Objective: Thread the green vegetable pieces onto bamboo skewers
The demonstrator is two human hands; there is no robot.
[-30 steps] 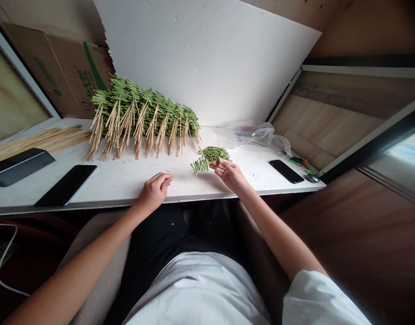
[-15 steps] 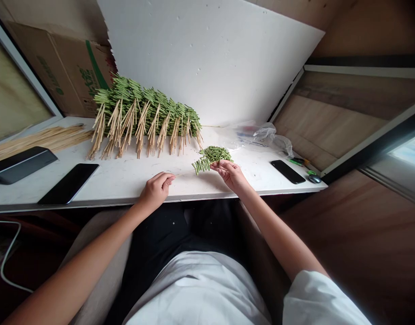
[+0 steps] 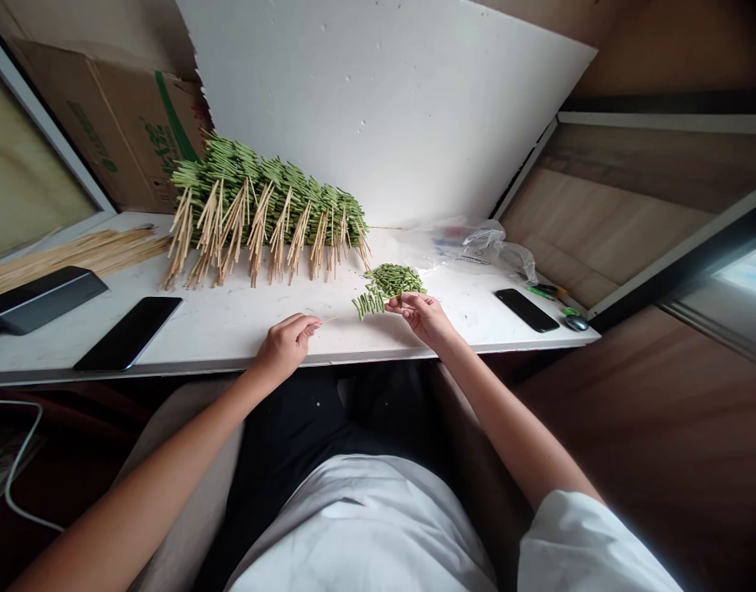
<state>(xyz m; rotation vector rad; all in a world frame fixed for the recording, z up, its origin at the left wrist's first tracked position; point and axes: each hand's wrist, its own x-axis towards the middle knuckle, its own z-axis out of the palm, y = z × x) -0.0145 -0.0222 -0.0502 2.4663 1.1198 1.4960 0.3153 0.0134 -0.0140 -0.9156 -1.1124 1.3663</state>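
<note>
My left hand (image 3: 286, 344) pinches one end of a thin wooden skewer (image 3: 331, 318) above the front of the white table. Several short green bean pieces (image 3: 370, 302) are threaded crosswise in a row on the skewer's other part. My right hand (image 3: 422, 316) is closed at the right end of that row; whether it grips a bean piece or the skewer tip is hidden by the fingers. Just behind it lies a small heap of cut green beans (image 3: 397, 278). Farther back on the left, a large stack of bean skewers (image 3: 272, 193) has its bare sticks pointing toward me.
Loose skewers (image 3: 106, 251), a dark grey device (image 3: 50, 298) and a black phone (image 3: 131, 333) lie at left. At right are another phone (image 3: 526, 310), a clear plastic bag (image 3: 498, 245) and a small dark rounded object (image 3: 576, 322). A white board (image 3: 378, 107) stands behind.
Both hands keep nearly the same place and hold. The whole view has shifted slightly; the bean row looks almost unchanged.
</note>
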